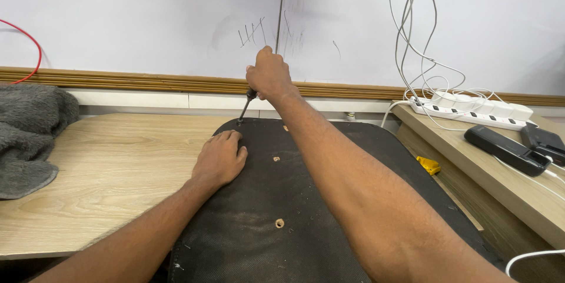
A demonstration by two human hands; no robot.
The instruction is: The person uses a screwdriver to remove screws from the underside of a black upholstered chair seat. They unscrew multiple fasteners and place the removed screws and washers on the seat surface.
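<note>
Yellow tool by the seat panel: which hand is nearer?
Right. The right hand grips a screwdriver, up-left of the yellow tool; the left hand rests farther left.

A seat panel (282, 212) lies on the bench (112, 165), against the wall. A blanket (29, 136) sits at its left. On a shelf (518, 171) to the right, a power strip (471, 109) lies behind two power banks (506, 150).
</note>
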